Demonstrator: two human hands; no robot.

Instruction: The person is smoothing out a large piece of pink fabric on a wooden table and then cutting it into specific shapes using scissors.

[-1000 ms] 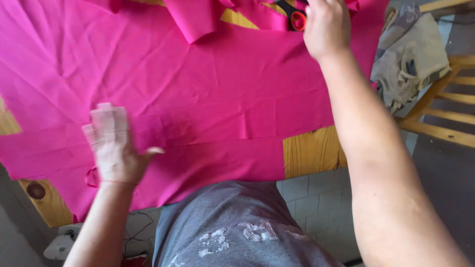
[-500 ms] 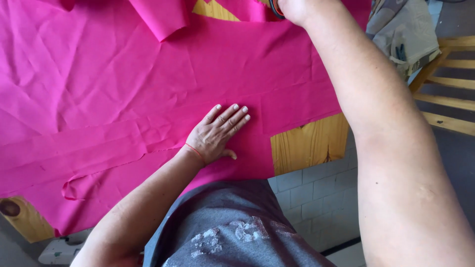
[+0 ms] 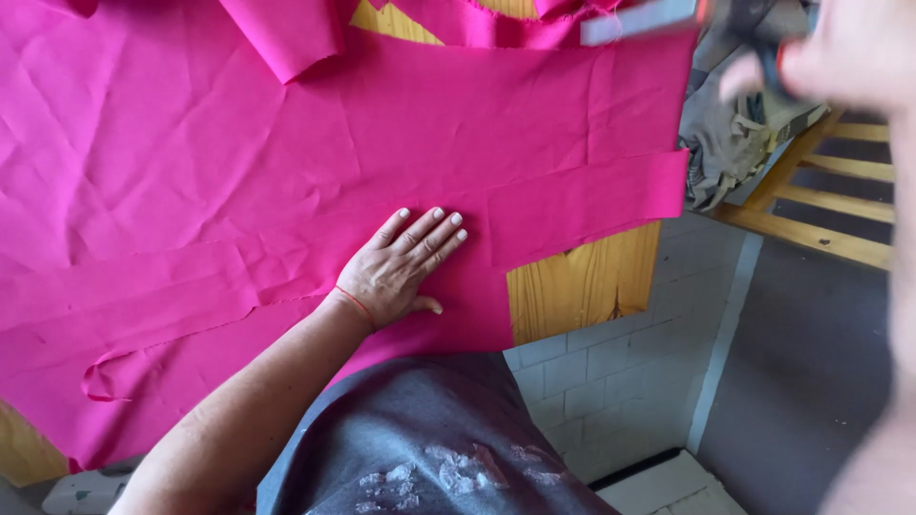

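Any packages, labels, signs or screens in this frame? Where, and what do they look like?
None visible: no package, label, sign or screen.
What shows: pink fabric spread over a wooden table.
Left hand lies flat on the fabric.
Right hand, blurred at top right, holds scissors with a grey blade.

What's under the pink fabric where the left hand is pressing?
The left hand lies flat on the pink fabric. A wooden table shows bare at the cloth's edge, so it likely runs beneath. Anything else under the fabric is covered and cannot be seen.
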